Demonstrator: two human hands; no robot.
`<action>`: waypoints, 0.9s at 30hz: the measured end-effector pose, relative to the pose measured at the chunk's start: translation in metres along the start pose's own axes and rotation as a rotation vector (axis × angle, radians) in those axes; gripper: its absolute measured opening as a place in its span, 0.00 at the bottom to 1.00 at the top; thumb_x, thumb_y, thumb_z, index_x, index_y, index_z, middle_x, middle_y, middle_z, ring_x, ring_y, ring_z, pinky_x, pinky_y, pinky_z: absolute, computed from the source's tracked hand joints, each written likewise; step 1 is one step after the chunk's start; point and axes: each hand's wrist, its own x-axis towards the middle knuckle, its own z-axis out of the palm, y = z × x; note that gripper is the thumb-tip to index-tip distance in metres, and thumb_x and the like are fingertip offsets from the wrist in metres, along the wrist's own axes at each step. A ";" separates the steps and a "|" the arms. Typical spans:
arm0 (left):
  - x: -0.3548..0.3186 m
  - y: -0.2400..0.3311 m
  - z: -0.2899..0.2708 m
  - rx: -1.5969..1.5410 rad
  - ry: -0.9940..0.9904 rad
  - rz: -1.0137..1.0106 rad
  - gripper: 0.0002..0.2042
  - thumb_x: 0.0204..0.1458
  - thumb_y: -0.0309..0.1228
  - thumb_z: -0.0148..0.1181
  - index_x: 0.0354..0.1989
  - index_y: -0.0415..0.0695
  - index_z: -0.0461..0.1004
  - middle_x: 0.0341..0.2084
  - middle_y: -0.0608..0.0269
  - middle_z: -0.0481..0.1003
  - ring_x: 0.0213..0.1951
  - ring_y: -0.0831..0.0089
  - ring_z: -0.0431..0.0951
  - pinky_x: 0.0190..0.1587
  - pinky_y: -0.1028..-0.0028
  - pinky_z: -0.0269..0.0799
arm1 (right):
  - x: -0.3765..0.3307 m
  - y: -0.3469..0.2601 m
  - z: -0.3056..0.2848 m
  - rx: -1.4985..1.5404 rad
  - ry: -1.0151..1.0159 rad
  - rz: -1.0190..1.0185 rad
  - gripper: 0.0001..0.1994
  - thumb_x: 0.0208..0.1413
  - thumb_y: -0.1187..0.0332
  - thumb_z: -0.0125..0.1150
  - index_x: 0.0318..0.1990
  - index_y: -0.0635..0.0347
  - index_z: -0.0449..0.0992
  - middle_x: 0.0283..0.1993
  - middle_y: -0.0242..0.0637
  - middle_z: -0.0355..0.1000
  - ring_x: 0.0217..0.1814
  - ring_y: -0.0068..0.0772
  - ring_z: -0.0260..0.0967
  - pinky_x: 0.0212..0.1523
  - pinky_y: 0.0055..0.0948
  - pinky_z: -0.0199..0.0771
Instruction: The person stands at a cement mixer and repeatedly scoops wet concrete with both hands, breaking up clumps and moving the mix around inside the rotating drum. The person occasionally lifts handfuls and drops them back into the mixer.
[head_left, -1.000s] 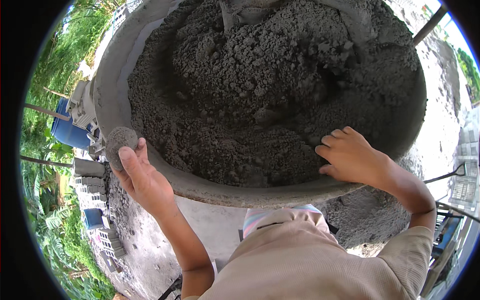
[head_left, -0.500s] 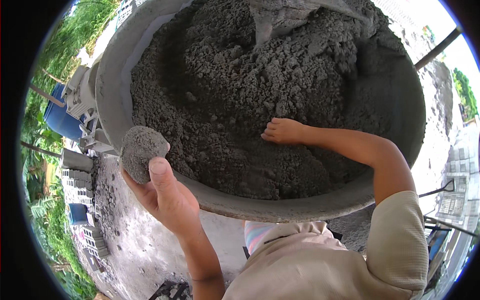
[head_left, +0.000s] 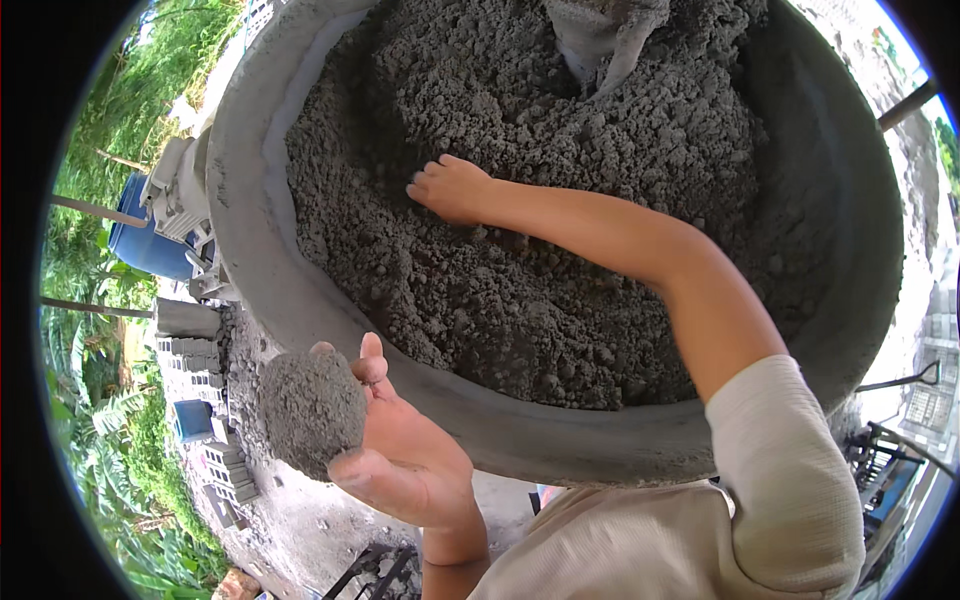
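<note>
My left hand (head_left: 412, 455) is outside the near left rim of a big round mixing drum (head_left: 640, 440). Between its thumb and fingers it grips a rough, rounded lump of grey cement mix (head_left: 312, 412). Inside the drum lies a deep bed of crumbly grey cement mix (head_left: 480, 310). My right hand (head_left: 448, 188) is over the left part of this mix, knuckles up and fingers curled under. Its palm and anything inside it are hidden. A cement-caked mixer paddle (head_left: 610, 45) stands in the mix at the far side.
A metal bar (head_left: 908, 105) sticks out beyond the drum's right side. On the left are a blue barrel (head_left: 150, 232), stacked hollow blocks (head_left: 195, 360) and a blue container (head_left: 193, 420). A shovel handle (head_left: 905, 378) shows at the right.
My right hand has swept left and farther in over the mix. My left hand has moved down and turned, palm more upward, still gripping the lump. The paddle's visible shape has changed.
</note>
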 end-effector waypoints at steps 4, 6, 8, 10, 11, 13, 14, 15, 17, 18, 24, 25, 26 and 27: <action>-0.003 0.004 0.001 -0.010 -0.004 -0.035 0.31 0.57 0.55 0.34 0.58 0.40 0.55 0.49 0.55 0.66 0.43 0.71 0.70 0.60 0.54 0.54 | 0.038 -0.023 0.041 -0.215 0.126 0.123 0.18 0.44 0.65 0.58 0.46 0.55 0.71 0.35 0.30 0.68 0.48 0.32 0.62 0.46 0.32 0.59; -0.003 0.004 0.000 -0.018 -0.069 -0.020 0.32 0.57 0.56 0.34 0.59 0.40 0.54 0.51 0.54 0.63 0.43 0.72 0.70 0.60 0.55 0.54 | 0.044 -0.028 0.050 -0.220 -0.062 0.115 0.19 0.45 0.64 0.58 0.47 0.54 0.70 0.36 0.31 0.69 0.48 0.34 0.63 0.47 0.34 0.59; -0.003 0.000 -0.003 0.001 -0.082 -0.025 0.33 0.56 0.57 0.34 0.59 0.39 0.54 0.52 0.54 0.62 0.43 0.72 0.70 0.60 0.55 0.55 | 0.042 -0.037 0.043 -0.202 -0.175 0.071 0.19 0.46 0.64 0.58 0.48 0.55 0.70 0.37 0.32 0.69 0.47 0.36 0.64 0.46 0.35 0.60; -0.004 0.005 -0.001 0.044 -0.079 -0.030 0.33 0.57 0.56 0.35 0.59 0.39 0.54 0.52 0.54 0.61 0.43 0.72 0.70 0.59 0.56 0.56 | 0.034 -0.038 0.031 -0.153 -0.190 0.025 0.20 0.45 0.64 0.60 0.48 0.57 0.69 0.38 0.34 0.70 0.45 0.38 0.67 0.44 0.35 0.63; -0.004 0.009 -0.002 0.069 -0.061 -0.034 0.32 0.57 0.55 0.36 0.58 0.39 0.54 0.52 0.54 0.62 0.42 0.72 0.69 0.59 0.56 0.56 | 0.030 -0.039 0.021 -0.014 -0.169 0.026 0.21 0.45 0.66 0.60 0.48 0.59 0.68 0.39 0.37 0.70 0.43 0.40 0.67 0.43 0.36 0.64; -0.002 0.009 0.001 0.109 -0.065 -0.020 0.31 0.57 0.54 0.37 0.58 0.38 0.55 0.51 0.55 0.62 0.42 0.72 0.69 0.58 0.57 0.57 | 0.007 -0.031 -0.005 0.254 -0.134 0.053 0.22 0.44 0.68 0.61 0.49 0.61 0.67 0.39 0.41 0.70 0.40 0.44 0.69 0.39 0.38 0.67; -0.001 0.006 0.003 0.119 -0.085 -0.003 0.30 0.58 0.53 0.37 0.58 0.38 0.55 0.51 0.55 0.62 0.42 0.72 0.69 0.58 0.57 0.58 | -0.011 -0.020 -0.022 0.437 -0.208 0.115 0.23 0.44 0.69 0.60 0.50 0.62 0.66 0.39 0.44 0.69 0.40 0.46 0.68 0.39 0.39 0.67; 0.000 0.004 0.003 0.138 -0.097 0.013 0.29 0.58 0.52 0.38 0.57 0.38 0.56 0.51 0.55 0.63 0.42 0.72 0.69 0.57 0.57 0.58 | -0.028 -0.015 -0.042 0.629 -0.278 0.169 0.24 0.43 0.71 0.60 0.51 0.63 0.65 0.38 0.46 0.69 0.40 0.48 0.68 0.38 0.40 0.67; 0.001 0.001 0.005 0.048 -0.055 0.030 0.26 0.59 0.48 0.39 0.54 0.37 0.61 0.45 0.56 0.68 0.42 0.71 0.70 0.56 0.58 0.59 | -0.069 -0.007 -0.101 0.945 -0.524 0.197 0.24 0.45 0.71 0.57 0.52 0.63 0.63 0.36 0.48 0.69 0.41 0.48 0.68 0.37 0.41 0.67; 0.002 -0.001 0.007 0.029 -0.036 0.016 0.25 0.59 0.47 0.39 0.53 0.37 0.62 0.43 0.56 0.69 0.42 0.71 0.70 0.56 0.59 0.60 | -0.091 -0.003 -0.106 0.938 -0.523 0.133 0.24 0.46 0.69 0.56 0.53 0.64 0.62 0.35 0.48 0.69 0.39 0.46 0.68 0.36 0.41 0.66; 0.008 0.000 -0.001 -0.014 -0.076 -0.003 0.19 0.61 0.40 0.38 0.50 0.36 0.64 0.38 0.57 0.72 0.40 0.70 0.72 0.55 0.61 0.61 | -0.228 -0.044 -0.171 1.206 -0.668 0.525 0.20 0.49 0.69 0.51 0.52 0.62 0.65 0.40 0.47 0.70 0.40 0.39 0.68 0.39 0.38 0.70; 0.008 0.002 0.002 -0.005 -0.067 -0.005 0.19 0.61 0.40 0.38 0.50 0.36 0.64 0.37 0.57 0.72 0.40 0.70 0.72 0.55 0.61 0.62 | -0.250 -0.051 -0.156 1.300 -1.013 0.214 0.21 0.50 0.68 0.52 0.53 0.61 0.65 0.43 0.47 0.69 0.42 0.39 0.68 0.41 0.38 0.69; 0.007 0.000 0.010 -0.060 -0.042 -0.034 0.17 0.61 0.38 0.41 0.48 0.37 0.65 0.37 0.55 0.72 0.40 0.69 0.73 0.55 0.61 0.62 | -0.286 -0.065 -0.168 1.327 -1.022 0.288 0.22 0.51 0.67 0.52 0.56 0.60 0.63 0.45 0.48 0.68 0.45 0.41 0.67 0.45 0.40 0.67; 0.010 0.000 0.005 -0.074 -0.088 -0.026 0.17 0.60 0.38 0.42 0.48 0.37 0.65 0.37 0.55 0.72 0.40 0.69 0.73 0.55 0.61 0.62 | -0.291 -0.061 -0.182 1.310 -0.948 0.326 0.23 0.52 0.66 0.51 0.56 0.60 0.62 0.45 0.47 0.68 0.45 0.42 0.67 0.45 0.40 0.67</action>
